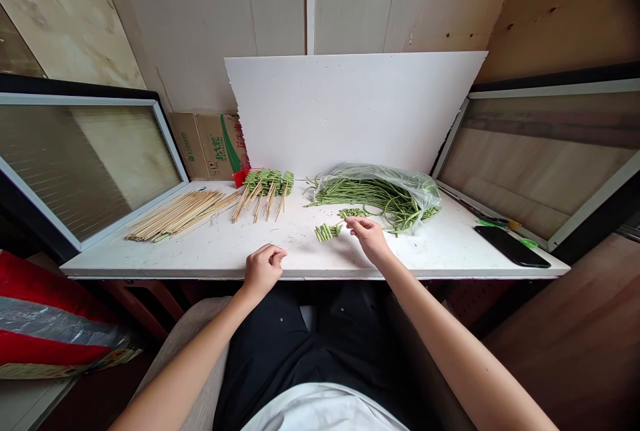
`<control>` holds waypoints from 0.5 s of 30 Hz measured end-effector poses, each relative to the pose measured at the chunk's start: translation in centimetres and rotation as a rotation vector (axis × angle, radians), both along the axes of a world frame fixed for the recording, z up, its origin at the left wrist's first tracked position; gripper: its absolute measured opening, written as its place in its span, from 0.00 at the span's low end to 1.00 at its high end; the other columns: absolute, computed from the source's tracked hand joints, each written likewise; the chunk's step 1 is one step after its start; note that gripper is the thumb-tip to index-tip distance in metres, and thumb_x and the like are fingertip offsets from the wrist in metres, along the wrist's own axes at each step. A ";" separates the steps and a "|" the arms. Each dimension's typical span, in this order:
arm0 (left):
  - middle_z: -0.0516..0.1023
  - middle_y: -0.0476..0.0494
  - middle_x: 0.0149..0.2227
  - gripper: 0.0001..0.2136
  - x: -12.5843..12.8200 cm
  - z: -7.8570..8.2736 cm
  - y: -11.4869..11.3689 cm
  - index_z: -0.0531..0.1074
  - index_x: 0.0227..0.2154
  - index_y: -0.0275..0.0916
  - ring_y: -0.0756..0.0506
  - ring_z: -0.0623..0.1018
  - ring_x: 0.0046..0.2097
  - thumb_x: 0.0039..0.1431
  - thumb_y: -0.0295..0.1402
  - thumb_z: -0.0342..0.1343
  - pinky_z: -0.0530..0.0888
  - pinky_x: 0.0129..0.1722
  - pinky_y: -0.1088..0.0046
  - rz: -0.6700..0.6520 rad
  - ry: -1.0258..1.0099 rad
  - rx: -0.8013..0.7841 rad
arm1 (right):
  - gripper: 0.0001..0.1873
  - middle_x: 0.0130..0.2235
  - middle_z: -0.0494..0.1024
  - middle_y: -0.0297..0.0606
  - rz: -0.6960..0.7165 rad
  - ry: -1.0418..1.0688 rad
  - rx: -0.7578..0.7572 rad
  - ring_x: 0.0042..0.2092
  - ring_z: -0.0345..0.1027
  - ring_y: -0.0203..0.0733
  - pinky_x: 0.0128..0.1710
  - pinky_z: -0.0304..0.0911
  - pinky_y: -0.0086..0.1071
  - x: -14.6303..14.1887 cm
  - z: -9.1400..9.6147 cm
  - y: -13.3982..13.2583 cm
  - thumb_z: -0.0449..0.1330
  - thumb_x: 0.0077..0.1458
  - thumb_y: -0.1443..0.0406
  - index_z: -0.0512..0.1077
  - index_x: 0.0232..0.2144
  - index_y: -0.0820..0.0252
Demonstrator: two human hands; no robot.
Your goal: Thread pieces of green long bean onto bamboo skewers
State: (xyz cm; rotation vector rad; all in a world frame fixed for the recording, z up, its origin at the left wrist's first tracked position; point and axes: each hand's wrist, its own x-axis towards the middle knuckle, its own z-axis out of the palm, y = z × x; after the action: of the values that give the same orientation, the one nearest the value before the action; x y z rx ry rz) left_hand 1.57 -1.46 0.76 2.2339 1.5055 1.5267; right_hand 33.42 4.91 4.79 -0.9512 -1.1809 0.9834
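My left hand (pixel 264 267) is closed near the table's front edge, on what looks like a thin bamboo skewer (pixel 301 244) pointing right. At the skewer's far end sits a row of short green bean pieces (pixel 327 232), side by side. My right hand (pixel 369 236) is pinched beside that row, its fingertips on a green bean piece (pixel 344 222) that is partly hidden. Just beyond the right fingers lies a small pile of cut bean pieces (pixel 352 212). Long green beans (pixel 370 192) spill from a clear plastic bag (pixel 425 186) behind it.
Bare bamboo skewers (pixel 175 214) lie at the left of the white table (pixel 240 251). Several finished bean skewers (pixel 267 183) are stacked behind, near a red object (pixel 241 177) and a cardboard box (pixel 210 144). A black phone (pixel 511 246) lies at right. A white board (pixel 350 111) stands behind.
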 end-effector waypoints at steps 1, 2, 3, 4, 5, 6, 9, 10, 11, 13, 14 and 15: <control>0.83 0.46 0.31 0.09 0.0 0.0 0.0 0.80 0.30 0.40 0.47 0.79 0.31 0.63 0.26 0.56 0.74 0.33 0.73 0.000 0.001 0.002 | 0.20 0.37 0.83 0.42 0.002 0.009 0.002 0.40 0.72 0.46 0.37 0.64 0.36 -0.1 -0.2 0.1 0.77 0.45 0.47 0.86 0.32 0.55; 0.83 0.46 0.31 0.09 0.0 0.0 0.0 0.80 0.30 0.40 0.47 0.79 0.31 0.63 0.26 0.56 0.74 0.33 0.73 -0.001 0.002 0.003 | 0.20 0.36 0.83 0.42 0.004 0.016 0.003 0.39 0.72 0.46 0.37 0.64 0.36 -0.1 -0.3 0.2 0.77 0.45 0.47 0.86 0.32 0.55; 0.83 0.46 0.31 0.09 0.0 0.0 0.0 0.80 0.30 0.40 0.47 0.79 0.31 0.63 0.26 0.56 0.74 0.33 0.73 -0.001 0.002 0.004 | 0.21 0.36 0.83 0.42 0.003 0.020 0.003 0.39 0.72 0.46 0.36 0.64 0.36 -0.1 -0.5 0.3 0.77 0.44 0.47 0.86 0.32 0.55; 0.83 0.46 0.31 0.10 0.0 0.0 0.0 0.79 0.30 0.40 0.47 0.79 0.31 0.63 0.26 0.56 0.74 0.33 0.73 -0.001 0.003 0.005 | 0.21 0.36 0.83 0.42 0.002 0.022 0.002 0.39 0.72 0.45 0.36 0.64 0.36 -0.1 -0.6 0.3 0.77 0.44 0.46 0.86 0.32 0.55; 0.83 0.46 0.30 0.10 0.0 0.0 0.0 0.79 0.29 0.40 0.47 0.79 0.31 0.63 0.26 0.56 0.74 0.33 0.73 0.000 0.003 0.006 | 0.22 0.35 0.82 0.42 0.002 0.023 0.000 0.39 0.72 0.45 0.36 0.64 0.36 -0.1 -0.6 0.3 0.77 0.44 0.46 0.86 0.32 0.55; 0.83 0.47 0.30 0.10 0.0 0.0 0.0 0.79 0.29 0.40 0.47 0.79 0.31 0.63 0.26 0.56 0.74 0.33 0.73 0.001 0.003 0.007 | 0.22 0.35 0.82 0.42 0.004 0.025 -0.001 0.39 0.72 0.45 0.36 0.64 0.36 -0.2 -0.7 0.4 0.77 0.44 0.46 0.86 0.32 0.55; 0.82 0.47 0.30 0.09 0.0 0.1 -0.1 0.79 0.29 0.41 0.47 0.79 0.31 0.63 0.25 0.56 0.74 0.33 0.73 0.003 0.003 0.008 | 0.21 0.36 0.82 0.41 0.015 0.028 0.000 0.39 0.72 0.45 0.36 0.64 0.36 -0.2 -0.7 0.3 0.77 0.44 0.47 0.86 0.33 0.55; 0.82 0.47 0.30 0.09 0.0 0.1 -0.1 0.79 0.29 0.41 0.47 0.79 0.31 0.63 0.25 0.56 0.73 0.33 0.73 0.003 0.003 0.008 | 0.20 0.36 0.83 0.41 0.018 0.028 0.000 0.39 0.72 0.45 0.37 0.64 0.36 -0.2 -0.6 0.3 0.77 0.45 0.47 0.86 0.33 0.55; 0.82 0.47 0.30 0.09 0.0 0.1 -0.1 0.79 0.29 0.41 0.47 0.79 0.31 0.63 0.25 0.56 0.73 0.33 0.73 0.002 0.004 0.008 | 0.20 0.36 0.83 0.41 0.020 0.026 0.000 0.40 0.72 0.45 0.37 0.64 0.36 -0.2 -0.6 0.2 0.77 0.45 0.48 0.86 0.33 0.55; 0.82 0.47 0.30 0.09 0.0 0.1 0.0 0.79 0.29 0.41 0.47 0.79 0.30 0.63 0.25 0.56 0.73 0.33 0.73 0.003 0.005 0.008 | 0.20 0.36 0.83 0.41 0.021 0.022 -0.002 0.40 0.72 0.45 0.37 0.64 0.36 -0.2 -0.5 0.2 0.76 0.45 0.48 0.86 0.33 0.55; 0.82 0.47 0.30 0.09 0.0 0.0 0.0 0.79 0.30 0.41 0.47 0.79 0.30 0.63 0.26 0.56 0.73 0.32 0.72 0.003 0.005 0.008 | 0.20 0.35 0.82 0.41 0.020 0.021 -0.001 0.40 0.72 0.46 0.37 0.64 0.36 -0.2 -0.4 0.2 0.76 0.45 0.47 0.86 0.33 0.55; 0.82 0.47 0.30 0.09 0.0 0.0 0.0 0.80 0.30 0.41 0.47 0.79 0.30 0.63 0.26 0.56 0.73 0.32 0.72 0.001 0.004 0.007 | 0.21 0.35 0.82 0.41 0.020 0.020 0.001 0.40 0.72 0.46 0.37 0.64 0.36 -0.2 -0.3 0.2 0.76 0.45 0.47 0.86 0.33 0.55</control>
State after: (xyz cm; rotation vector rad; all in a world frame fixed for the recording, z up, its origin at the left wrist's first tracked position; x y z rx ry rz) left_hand 1.53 -1.44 0.77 2.2414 1.5057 1.5309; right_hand 33.21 5.08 4.44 -0.9281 -1.1760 1.0060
